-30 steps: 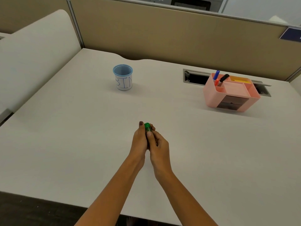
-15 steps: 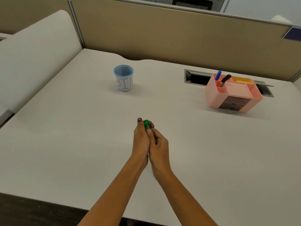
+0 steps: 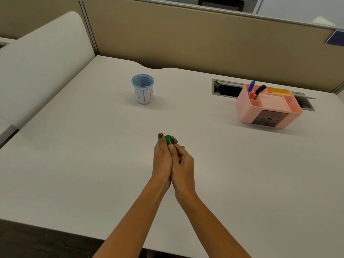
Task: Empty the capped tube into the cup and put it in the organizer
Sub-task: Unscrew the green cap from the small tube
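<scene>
A small tube with a green cap [image 3: 168, 139] sticks out between my two hands, held over the middle of the white desk [image 3: 74, 164]. My left hand [image 3: 162, 161] and my right hand [image 3: 183, 166] press side by side, both closed around the tube; its body is hidden by my fingers. The blue-rimmed cup [image 3: 143, 89] marked "BIN" stands upright farther back to the left. The pink organizer [image 3: 268, 106] sits at the back right.
The organizer holds a blue, a black and a red marker [image 3: 251, 86] in its back-left slot and something yellow behind. A cable slot [image 3: 226, 88] is cut into the desk behind it. Tan partition walls close the back; a white panel rises on the left.
My joined hands and the tube have shifted very slightly forward; the grip looks the same. Cup and organizer have not moved on the desk.
</scene>
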